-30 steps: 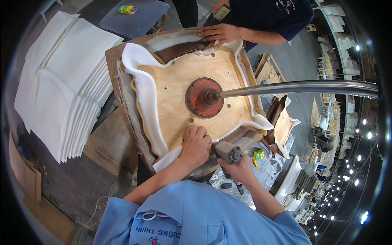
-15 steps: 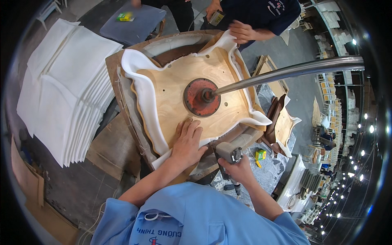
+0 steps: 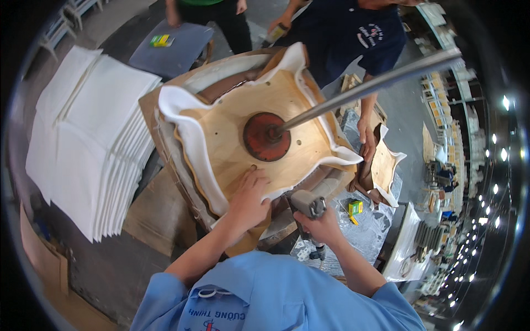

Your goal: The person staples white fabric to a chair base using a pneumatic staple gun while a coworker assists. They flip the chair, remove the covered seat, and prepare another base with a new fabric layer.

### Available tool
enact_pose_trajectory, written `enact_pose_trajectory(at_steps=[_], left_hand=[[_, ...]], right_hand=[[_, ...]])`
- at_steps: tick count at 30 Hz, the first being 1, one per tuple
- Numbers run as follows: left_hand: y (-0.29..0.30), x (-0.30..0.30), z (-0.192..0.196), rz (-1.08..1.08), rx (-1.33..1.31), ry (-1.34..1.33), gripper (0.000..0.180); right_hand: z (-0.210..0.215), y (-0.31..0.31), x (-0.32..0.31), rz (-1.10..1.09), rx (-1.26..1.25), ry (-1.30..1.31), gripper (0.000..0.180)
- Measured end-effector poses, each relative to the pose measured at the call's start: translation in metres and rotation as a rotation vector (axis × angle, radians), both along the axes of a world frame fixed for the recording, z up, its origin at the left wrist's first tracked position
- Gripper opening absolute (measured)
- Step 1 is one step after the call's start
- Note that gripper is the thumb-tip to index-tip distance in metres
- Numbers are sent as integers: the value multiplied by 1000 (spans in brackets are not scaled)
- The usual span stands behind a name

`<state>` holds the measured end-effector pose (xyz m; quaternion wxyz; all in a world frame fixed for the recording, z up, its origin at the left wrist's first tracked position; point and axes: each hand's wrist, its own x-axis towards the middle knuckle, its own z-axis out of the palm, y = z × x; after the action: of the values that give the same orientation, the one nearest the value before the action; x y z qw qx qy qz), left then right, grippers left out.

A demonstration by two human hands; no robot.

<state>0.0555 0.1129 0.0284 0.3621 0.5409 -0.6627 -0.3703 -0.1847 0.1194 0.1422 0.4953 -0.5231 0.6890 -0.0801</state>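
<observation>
A plywood seat panel (image 3: 221, 160), its edges wrapped by white foam (image 3: 190, 135), lies under a round red press plate (image 3: 267, 137) on a metal rod (image 3: 364, 88). My left hand (image 3: 249, 193) rests on the near edge of the panel with its fingers stretched toward the plate. Gripped in my right hand (image 3: 323, 225) is a grey pneumatic staple gun (image 3: 308, 202), just off the near right edge of the seat. Brown cover material (image 3: 234, 88) shows beyond the foam at the far side.
A tall stack of white foam sheets (image 3: 83, 149) stands on the left. At right lies a second foam-edged seat panel (image 3: 382, 165), touched by a co-worker's hand (image 3: 365, 135). That person's other hand holds a staple gun (image 3: 274, 34). A yellow-green box (image 3: 355, 207) sits nearby.
The co-worker's hand has left the far foam corner and reached down to the second seat. Their staple gun has shifted left. My hands hold nearly the same places.
</observation>
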Motion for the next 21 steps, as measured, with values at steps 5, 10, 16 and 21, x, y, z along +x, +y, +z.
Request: enact_pose_trajectory(at_steps=[5,10,16,21], left_hand=[[22,79,52,-123,-90,-66,40],[48,113,27,-208,-202,-396,32],[69,98,-8,-218,-310,-458,30],[74,88,2,-419,-284,-242,27]], right_hand=[[6,76,-27,-305,-12,-168,63],[-2,136,-26,-476,-107,-198,65],[-12,186,12,-664,-211,-249,65],[-29,216,48,-803,-323,-350,63]])
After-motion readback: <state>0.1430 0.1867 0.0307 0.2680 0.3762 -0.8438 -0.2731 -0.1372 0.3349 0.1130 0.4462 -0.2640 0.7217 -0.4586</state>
